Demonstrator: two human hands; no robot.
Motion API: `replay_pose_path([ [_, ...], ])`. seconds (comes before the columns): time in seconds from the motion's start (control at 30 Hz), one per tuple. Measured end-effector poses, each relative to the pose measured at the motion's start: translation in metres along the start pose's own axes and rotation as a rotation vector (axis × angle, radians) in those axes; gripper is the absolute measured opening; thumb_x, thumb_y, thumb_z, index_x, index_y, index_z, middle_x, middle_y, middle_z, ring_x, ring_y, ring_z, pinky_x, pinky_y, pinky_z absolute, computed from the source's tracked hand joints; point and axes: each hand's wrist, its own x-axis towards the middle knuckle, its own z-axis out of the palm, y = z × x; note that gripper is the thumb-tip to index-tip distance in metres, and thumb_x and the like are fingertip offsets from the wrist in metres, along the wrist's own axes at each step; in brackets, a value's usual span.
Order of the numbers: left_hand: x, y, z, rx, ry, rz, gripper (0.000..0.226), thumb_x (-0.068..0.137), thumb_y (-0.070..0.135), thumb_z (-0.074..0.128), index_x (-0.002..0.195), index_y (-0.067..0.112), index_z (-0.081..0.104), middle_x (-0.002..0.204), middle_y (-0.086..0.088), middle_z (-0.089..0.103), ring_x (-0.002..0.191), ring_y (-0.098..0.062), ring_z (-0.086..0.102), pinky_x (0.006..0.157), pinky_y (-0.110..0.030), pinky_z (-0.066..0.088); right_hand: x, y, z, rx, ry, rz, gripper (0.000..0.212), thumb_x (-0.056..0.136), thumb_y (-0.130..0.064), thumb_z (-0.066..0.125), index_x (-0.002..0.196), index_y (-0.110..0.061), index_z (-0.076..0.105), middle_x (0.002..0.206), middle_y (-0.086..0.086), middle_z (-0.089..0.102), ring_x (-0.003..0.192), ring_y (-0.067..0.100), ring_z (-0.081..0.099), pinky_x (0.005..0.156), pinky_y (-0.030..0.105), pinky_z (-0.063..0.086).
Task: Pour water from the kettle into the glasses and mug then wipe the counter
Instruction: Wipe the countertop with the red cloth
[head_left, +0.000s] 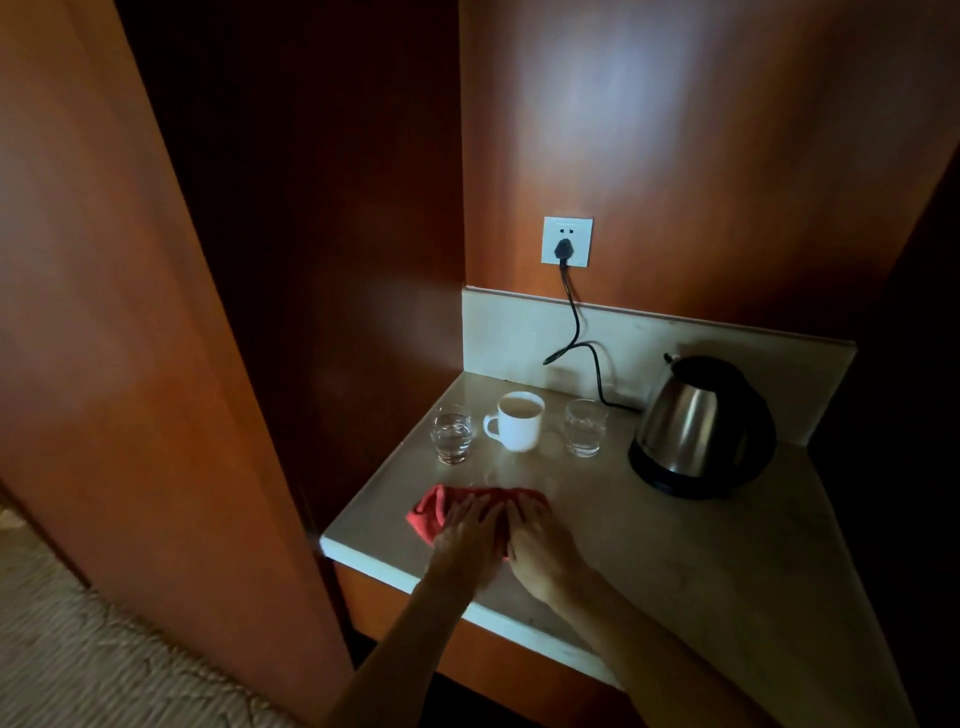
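Note:
A red cloth (434, 508) lies on the pale stone counter (675, 561) near its front left edge. My left hand (470, 535) and my right hand (540, 540) both press flat on the cloth, side by side, fingers pointing away. Behind them stand a clear glass (453, 435) holding water, a white mug (517, 428) filled with liquid, and a second clear glass (586, 428). The steel kettle (701, 426) with its black lid and base sits upright at the right.
A black cord (576, 332) runs from a white wall socket (567, 241) down to the kettle base. Wood panels close in the counter at the back and left. Carpet (78, 660) lies below on the left.

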Motion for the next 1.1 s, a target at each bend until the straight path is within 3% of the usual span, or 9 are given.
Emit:
replay_pose_path([
  [0.13,0.006,-0.017,0.011,-0.081,-0.021,-0.027,0.043,0.086,0.044,0.045,0.115,0.029,0.071,0.119,0.0,0.07,0.111,-0.028,0.066,0.1,-0.057,0.046,0.014,0.0,0.023,-0.019,-0.02,-0.029,0.06,0.085,-0.025,0.038,0.127,0.011,0.062,0.126,0.028,0.064,0.121,0.045,0.058,0.109,0.056,0.04],
  [0.23,0.016,-0.029,0.026,0.001,-0.07,-0.009,0.048,0.094,0.044,0.036,0.131,0.028,0.061,0.136,0.0,0.061,0.129,-0.028,0.053,0.111,-0.055,0.034,0.024,-0.002,0.015,0.034,0.104,-0.101,0.053,0.079,-0.021,0.04,0.11,0.009,0.071,0.11,0.024,0.072,0.105,0.039,0.069,0.097,0.051,0.053],
  [0.3,0.03,-0.025,0.033,-0.005,-0.115,-0.066,0.051,0.093,0.045,0.034,0.132,0.027,0.061,0.137,-0.001,0.059,0.131,-0.029,0.052,0.11,-0.056,0.034,0.032,0.01,0.01,0.039,0.137,-0.122,0.049,0.078,-0.021,0.043,0.104,0.008,0.073,0.105,0.022,0.073,0.098,0.037,0.071,0.091,0.049,0.057],
  [0.43,0.058,-0.003,0.04,0.04,-0.105,0.015,0.062,0.092,0.05,0.022,0.144,0.028,0.046,0.153,-0.002,0.042,0.143,-0.029,0.035,0.116,-0.056,0.024,0.039,0.053,0.01,0.046,0.153,-0.036,0.049,0.083,-0.024,0.043,0.107,0.004,0.075,0.109,0.02,0.074,0.099,0.035,0.072,0.094,0.046,0.056],
  [0.53,0.075,0.017,0.034,-0.05,-0.069,0.001,0.051,0.089,0.045,0.036,0.127,0.026,0.065,0.133,-0.005,0.062,0.123,-0.03,0.059,0.099,-0.055,0.047,0.038,0.076,0.012,0.055,0.237,0.004,0.045,0.091,-0.024,0.043,0.11,0.001,0.075,0.112,0.017,0.074,0.103,0.033,0.072,0.097,0.046,0.054],
  [0.6,0.084,0.024,0.033,-0.081,-0.035,0.03,0.05,0.084,0.046,0.041,0.12,0.024,0.069,0.125,-0.006,0.067,0.114,-0.031,0.064,0.091,-0.055,0.053,0.042,0.085,0.014,0.034,0.318,0.01,0.046,0.097,-0.028,0.041,0.109,-0.001,0.076,0.111,0.015,0.075,0.102,0.031,0.072,0.093,0.045,0.057],
  [0.7,0.093,0.027,0.036,-0.033,0.023,0.07,0.058,0.08,0.05,0.04,0.12,0.021,0.069,0.123,-0.007,0.068,0.113,-0.032,0.065,0.088,-0.055,0.054,0.053,0.096,0.007,0.045,0.362,-0.022,0.064,0.109,-0.039,0.022,0.11,-0.004,0.075,0.112,0.014,0.074,0.103,0.03,0.072,0.092,0.043,0.057],
  [0.83,0.101,0.032,0.041,0.004,-0.011,0.044,0.057,0.082,0.049,0.04,0.123,0.021,0.067,0.125,-0.005,0.067,0.117,-0.031,0.063,0.092,-0.056,0.05,0.056,0.105,0.005,0.037,0.395,-0.068,0.044,0.095,-0.029,0.042,0.108,-0.004,0.076,0.111,0.013,0.074,0.1,0.028,0.073,0.088,0.039,0.059],
  [1.1,0.095,0.048,0.035,-0.118,0.006,0.041,0.046,0.087,0.042,0.04,0.122,0.028,0.068,0.125,-0.001,0.067,0.115,-0.029,0.064,0.092,-0.055,0.052,0.034,0.117,0.006,0.004,0.437,-0.022,0.046,0.09,-0.034,0.045,0.104,-0.007,0.079,0.109,0.011,0.076,0.099,0.027,0.074,0.083,0.037,0.06],
])
